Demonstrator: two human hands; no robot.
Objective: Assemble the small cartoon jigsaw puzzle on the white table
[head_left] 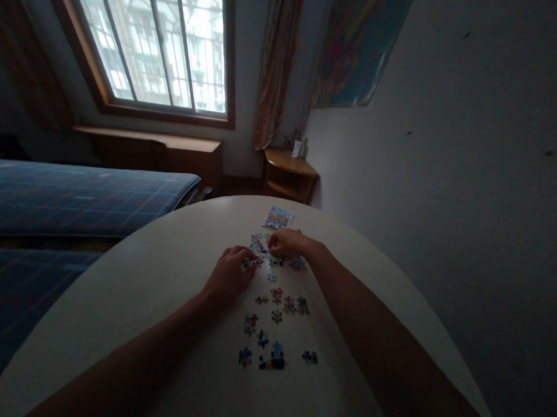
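Left hand (231,273) curled, fingertips on puzzle piece (251,262) | right hand (287,242) curled at joined cluster (259,241) | can't tell either pinch | loose pieces (277,308) nearer on table (163,277)

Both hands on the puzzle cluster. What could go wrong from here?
1. The left hand and right hand work the far cluster while the forearms flank the loose pieces; a sweep may scatter them.
2. Dim light makes piece colours hard to match.
3. The picture card lies near the far edge of the table and might get pushed off.
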